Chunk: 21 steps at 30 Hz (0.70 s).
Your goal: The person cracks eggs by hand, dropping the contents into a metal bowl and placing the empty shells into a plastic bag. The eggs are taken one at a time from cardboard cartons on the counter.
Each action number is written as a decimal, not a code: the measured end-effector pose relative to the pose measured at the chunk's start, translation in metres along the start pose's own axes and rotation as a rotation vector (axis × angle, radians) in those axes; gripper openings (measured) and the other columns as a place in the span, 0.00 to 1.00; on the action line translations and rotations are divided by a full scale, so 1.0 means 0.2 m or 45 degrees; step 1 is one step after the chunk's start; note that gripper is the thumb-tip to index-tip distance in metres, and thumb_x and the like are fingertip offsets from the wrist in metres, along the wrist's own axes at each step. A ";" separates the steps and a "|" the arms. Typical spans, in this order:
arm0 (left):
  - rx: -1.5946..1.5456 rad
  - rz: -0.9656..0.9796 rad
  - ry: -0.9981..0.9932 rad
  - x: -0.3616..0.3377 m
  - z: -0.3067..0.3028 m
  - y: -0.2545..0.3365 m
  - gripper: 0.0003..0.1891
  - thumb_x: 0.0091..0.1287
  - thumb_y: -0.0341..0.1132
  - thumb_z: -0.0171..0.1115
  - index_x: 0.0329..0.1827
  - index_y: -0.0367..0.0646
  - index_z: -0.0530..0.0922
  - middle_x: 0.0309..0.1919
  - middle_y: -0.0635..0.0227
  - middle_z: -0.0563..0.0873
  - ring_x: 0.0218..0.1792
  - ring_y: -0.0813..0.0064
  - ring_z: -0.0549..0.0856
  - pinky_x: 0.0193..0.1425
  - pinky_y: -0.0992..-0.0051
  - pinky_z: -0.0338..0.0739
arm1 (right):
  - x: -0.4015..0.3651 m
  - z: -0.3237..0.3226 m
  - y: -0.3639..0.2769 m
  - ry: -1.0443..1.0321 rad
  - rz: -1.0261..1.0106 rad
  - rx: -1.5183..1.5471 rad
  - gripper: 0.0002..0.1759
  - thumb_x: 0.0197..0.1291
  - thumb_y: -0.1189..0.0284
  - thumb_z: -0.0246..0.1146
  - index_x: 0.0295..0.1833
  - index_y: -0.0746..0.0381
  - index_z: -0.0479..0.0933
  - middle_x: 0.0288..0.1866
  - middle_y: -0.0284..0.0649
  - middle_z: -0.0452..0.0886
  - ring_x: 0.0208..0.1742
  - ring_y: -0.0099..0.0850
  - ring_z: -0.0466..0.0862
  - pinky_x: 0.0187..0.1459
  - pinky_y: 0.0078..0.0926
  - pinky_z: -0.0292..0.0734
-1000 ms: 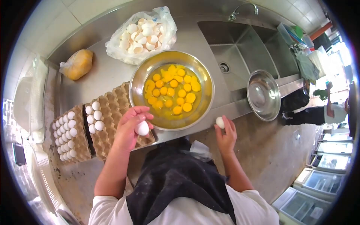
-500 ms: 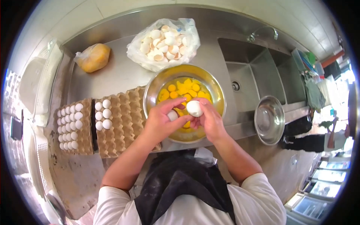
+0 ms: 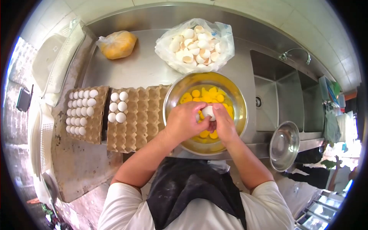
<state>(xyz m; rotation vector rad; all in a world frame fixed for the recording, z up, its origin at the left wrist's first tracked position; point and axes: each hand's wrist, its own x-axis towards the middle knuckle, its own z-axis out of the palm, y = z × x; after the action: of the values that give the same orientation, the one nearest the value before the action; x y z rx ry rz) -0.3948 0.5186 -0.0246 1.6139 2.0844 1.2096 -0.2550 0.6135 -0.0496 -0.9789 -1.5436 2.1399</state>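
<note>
A steel bowl full of raw yolks stands on the steel counter. Above it, my left hand and my right hand meet around one white egg, thumbs on its shell. A second egg is tucked in my left hand, mostly hidden by the fingers. To the left lies a brown egg tray with three white eggs at its left end. Beside it sits another tray filled with several eggs.
A clear bag of empty eggshells rests behind the bowl. A bag with something yellow lies at the back left. An empty steel bowl sits at the counter's right edge, a double sink behind it. White crates stand left.
One second ago my hands were apart, each holding an egg beside the bowl. They came together over the bowl, and now both grip one egg closer above the yolks.
</note>
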 end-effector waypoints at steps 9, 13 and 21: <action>-0.140 -0.215 -0.063 0.03 0.04 -0.04 0.18 0.55 0.35 0.72 0.48 0.39 0.85 0.38 0.55 0.90 0.39 0.60 0.90 0.44 0.69 0.83 | 0.05 -0.03 -0.02 -0.027 0.117 0.020 0.21 0.77 0.51 0.48 0.54 0.57 0.74 0.32 0.32 0.75 0.25 0.19 0.72 0.26 0.19 0.68; -0.139 -0.217 -0.028 0.04 0.02 -0.03 0.17 0.55 0.34 0.72 0.48 0.39 0.86 0.37 0.56 0.90 0.38 0.65 0.90 0.44 0.71 0.83 | 0.05 -0.02 -0.06 -0.039 0.143 -0.003 0.21 0.77 0.52 0.48 0.54 0.57 0.74 0.32 0.32 0.75 0.25 0.19 0.72 0.26 0.19 0.68; -0.373 -0.265 -0.070 0.04 -0.01 -0.07 0.18 0.56 0.39 0.70 0.48 0.40 0.86 0.39 0.55 0.89 0.41 0.56 0.89 0.46 0.66 0.82 | 0.04 -0.03 -0.06 -0.074 0.160 0.041 0.19 0.77 0.53 0.48 0.55 0.56 0.73 0.31 0.33 0.74 0.25 0.20 0.72 0.26 0.20 0.69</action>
<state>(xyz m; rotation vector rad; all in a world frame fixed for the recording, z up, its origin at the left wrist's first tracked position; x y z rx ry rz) -0.4078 0.5244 -0.0306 1.2536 1.8821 1.3092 -0.2578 0.6268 -0.0417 -1.0367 -1.5057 2.2908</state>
